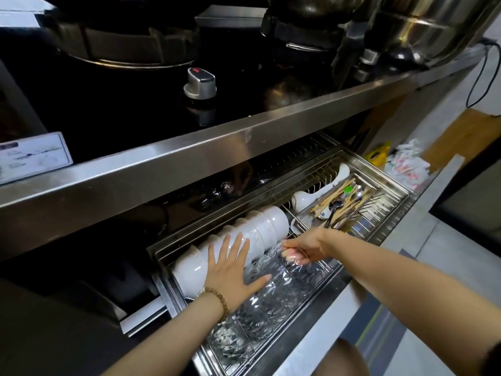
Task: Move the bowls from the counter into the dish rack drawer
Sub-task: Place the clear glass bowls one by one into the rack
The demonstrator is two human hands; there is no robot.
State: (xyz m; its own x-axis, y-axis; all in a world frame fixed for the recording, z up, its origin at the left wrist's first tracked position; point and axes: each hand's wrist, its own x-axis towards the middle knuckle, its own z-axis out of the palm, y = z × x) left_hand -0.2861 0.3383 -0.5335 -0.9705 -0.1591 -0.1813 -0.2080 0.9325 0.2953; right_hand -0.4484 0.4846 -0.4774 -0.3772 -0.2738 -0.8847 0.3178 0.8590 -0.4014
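The steel dish rack drawer [390, 204] is pulled out below the counter edge. A row of white bowls [268, 226] stands on edge along its back left. In front of them lies a row of clear cut-glass bowls [271, 302], also on edge. My left hand [233, 270] lies flat with fingers spread across the white bowls and the glass ones, holding nothing. My right hand [301, 249] pinches the rim of the end glass bowl [282, 260] at the right of the glass row.
A wire cutlery basket [344, 206] with chopsticks and spoons sits at the drawer's right, white ladles behind it. The steel counter edge [189, 156] overhangs the drawer, with a black stove, a knob [200, 82] and pots above. Crumpled bags [406, 166] lie on the floor at right.
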